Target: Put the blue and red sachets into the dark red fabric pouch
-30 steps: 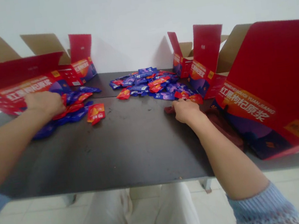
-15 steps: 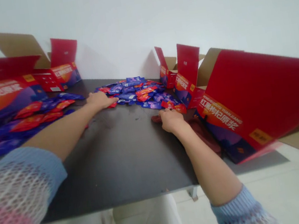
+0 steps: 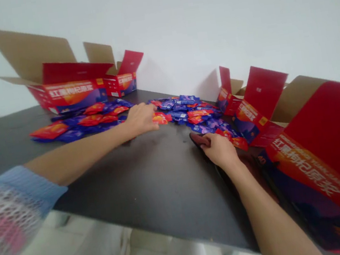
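Observation:
My left hand [image 3: 143, 117] is over the table at the left edge of the far sachet pile [image 3: 198, 113]. Its thumb and fingers are apart, close to an orange-red sachet [image 3: 161, 118], and I see nothing held. On the right, my right hand [image 3: 221, 149] is closed around the rounded end of a dark brown, leather-like object [image 3: 199, 139]. More brown material shows beneath my right forearm, alongside a large red box [image 3: 308, 167]; its full shape is hidden. Blue and red sachets lie just beyond my right hand.
Another sachet pile [image 3: 76, 123] lies at left, before an open red box [image 3: 78, 94] and a smaller open box [image 3: 125, 81]. More open boxes [image 3: 249, 116] line the right. The dark table [image 3: 165, 187] backs onto a white wall [image 3: 175, 29].
The view has turned left, so things appear further right. My left hand has shifted slightly left relative to the far pile. My right hand still grips the brown object.

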`<state>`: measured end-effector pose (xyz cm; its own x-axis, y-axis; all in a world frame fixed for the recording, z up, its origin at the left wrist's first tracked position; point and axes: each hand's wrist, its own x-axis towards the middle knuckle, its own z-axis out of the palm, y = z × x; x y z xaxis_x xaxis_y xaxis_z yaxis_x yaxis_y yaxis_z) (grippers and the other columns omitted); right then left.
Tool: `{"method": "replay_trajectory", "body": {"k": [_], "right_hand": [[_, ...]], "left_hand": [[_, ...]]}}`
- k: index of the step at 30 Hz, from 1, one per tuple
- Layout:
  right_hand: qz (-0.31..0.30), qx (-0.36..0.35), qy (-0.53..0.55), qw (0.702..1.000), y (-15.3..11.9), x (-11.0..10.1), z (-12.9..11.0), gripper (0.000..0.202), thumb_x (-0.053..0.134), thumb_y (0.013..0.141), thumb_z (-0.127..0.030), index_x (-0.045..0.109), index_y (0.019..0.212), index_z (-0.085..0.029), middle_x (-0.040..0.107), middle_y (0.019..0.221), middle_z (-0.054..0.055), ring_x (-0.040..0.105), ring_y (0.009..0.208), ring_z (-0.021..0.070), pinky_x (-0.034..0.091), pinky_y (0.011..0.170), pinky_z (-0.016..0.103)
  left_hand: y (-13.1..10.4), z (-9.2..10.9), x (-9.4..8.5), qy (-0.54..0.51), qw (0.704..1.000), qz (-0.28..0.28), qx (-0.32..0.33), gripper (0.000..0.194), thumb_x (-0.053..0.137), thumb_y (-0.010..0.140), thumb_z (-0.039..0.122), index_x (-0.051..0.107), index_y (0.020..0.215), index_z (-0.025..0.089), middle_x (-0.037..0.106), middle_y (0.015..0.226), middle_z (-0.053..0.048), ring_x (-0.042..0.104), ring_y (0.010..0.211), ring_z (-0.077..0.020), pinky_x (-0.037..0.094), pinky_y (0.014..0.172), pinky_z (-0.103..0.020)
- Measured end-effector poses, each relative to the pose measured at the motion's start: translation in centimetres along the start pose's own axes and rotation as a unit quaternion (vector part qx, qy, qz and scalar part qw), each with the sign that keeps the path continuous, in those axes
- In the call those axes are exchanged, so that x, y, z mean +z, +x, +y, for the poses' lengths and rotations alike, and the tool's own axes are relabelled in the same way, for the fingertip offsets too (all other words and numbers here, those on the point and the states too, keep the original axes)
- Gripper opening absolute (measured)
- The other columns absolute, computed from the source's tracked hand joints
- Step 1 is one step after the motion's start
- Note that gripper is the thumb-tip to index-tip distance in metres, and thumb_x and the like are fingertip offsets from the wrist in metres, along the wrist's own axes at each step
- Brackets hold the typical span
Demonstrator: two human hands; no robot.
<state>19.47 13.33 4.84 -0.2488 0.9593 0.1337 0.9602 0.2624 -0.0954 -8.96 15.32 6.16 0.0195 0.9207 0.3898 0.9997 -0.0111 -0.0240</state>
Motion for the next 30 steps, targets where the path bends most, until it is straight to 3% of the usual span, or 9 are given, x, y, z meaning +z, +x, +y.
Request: {"method": "replay_trajectory", "body": {"k": [3,7,12,15,18,22,27,30], "right_hand": [[0.085,-0.027,0.061,0.994,-0.6,-0.2,-1.2,0.028,0.054,0.089,-0.031,0.07,0.113,-0.029,0.072,0.111,0.006,0.067,0.099,0.0267,0.048,0.077,0.033],[0.138,-0.078,0.136,0.978,-1.7,-0.3,-2.6,0.03,0.051,0.092,-0.033,0.068,0.116,-0.026,0.071,0.112,0.006,0.065,0.1,0.0242,0.048,0.083,0.032],[0.062,-0.18,0.126,0.973,-2.5,0.8,-4.7,0.035,0.04,0.098,-0.033,0.062,0.124,-0.026,0.069,0.117,0.006,0.064,0.105,0.0226,0.049,0.082,0.031],[0.019,-0.196,0.071,0.978,-2.1,1.3,-5.5,0.032,0.04,0.097,-0.032,0.061,0.12,-0.025,0.067,0.118,0.006,0.065,0.106,0.0241,0.05,0.079,0.032],[0.005,-0.162,0.028,0.986,-1.2,1.9,-5.7,0.031,0.037,0.099,-0.034,0.061,0.117,-0.026,0.066,0.121,0.007,0.066,0.103,0.0235,0.051,0.079,0.033],[0.036,-0.069,-0.014,0.997,0.2,2.9,-4.9,0.04,0.03,0.102,-0.04,0.063,0.117,-0.024,0.066,0.118,0.011,0.068,0.1,0.0255,0.052,0.081,0.035],[0.058,0.073,-0.03,0.995,1.4,3.2,-1.4,0.04,0.037,0.1,-0.038,0.063,0.12,-0.016,0.067,0.117,0.017,0.068,0.102,0.0303,0.053,0.083,0.041],[0.065,0.119,-0.008,0.991,1.3,2.4,0.6,0.036,0.043,0.097,-0.04,0.067,0.115,-0.019,0.069,0.113,0.016,0.068,0.101,0.0293,0.052,0.081,0.038]], "left_hand": [[-3.6,1.6,-1.2,-0.019,0.999,-0.003,0.026,0.074,0.07,0.069,0.042,0.054,0.134,0.012,0.069,0.115,-0.016,0.063,0.111,-0.0339,0.044,0.093,-0.038],[-7.9,4.7,-0.7,-0.074,0.995,-0.009,0.059,0.085,0.073,0.065,0.041,0.046,0.139,0.009,0.071,0.113,-0.016,0.066,0.107,-0.0321,0.046,0.091,-0.038],[-10.2,8.2,1.0,-0.177,0.982,-0.021,0.063,0.057,0.071,0.068,0.039,0.058,0.118,0.016,0.074,0.098,-0.011,0.071,0.092,-0.0302,0.051,0.078,-0.036],[-9.4,8.7,1.5,-0.25,0.967,-0.043,0.03,0.073,0.076,0.064,0.04,0.051,0.128,0.015,0.074,0.102,-0.012,0.072,0.087,-0.0294,0.052,0.07,-0.034],[-8.2,8.2,2.0,-0.302,0.951,-0.056,0.025,0.09,0.08,0.062,0.047,0.044,0.137,0.012,0.071,0.115,-0.017,0.071,0.097,-0.0298,0.053,0.074,-0.034],[-7.2,7.6,3.3,-0.339,0.936,-0.084,0.032,0.102,0.081,0.062,0.055,0.04,0.145,0.011,0.071,0.12,-0.014,0.067,0.11,-0.0298,0.052,0.089,-0.036],[-7.0,7.4,4.1,-0.315,0.946,-0.076,0.02,0.104,0.08,0.065,0.059,0.039,0.148,0.013,0.066,0.131,-0.014,0.058,0.124,-0.0335,0.046,0.102,-0.041],[-7.1,7.5,4.0,-0.323,0.944,-0.071,0.003,0.108,0.082,0.065,0.057,0.035,0.151,0.012,0.066,0.132,-0.015,0.057,0.125,-0.0341,0.045,0.104,-0.043]]}}
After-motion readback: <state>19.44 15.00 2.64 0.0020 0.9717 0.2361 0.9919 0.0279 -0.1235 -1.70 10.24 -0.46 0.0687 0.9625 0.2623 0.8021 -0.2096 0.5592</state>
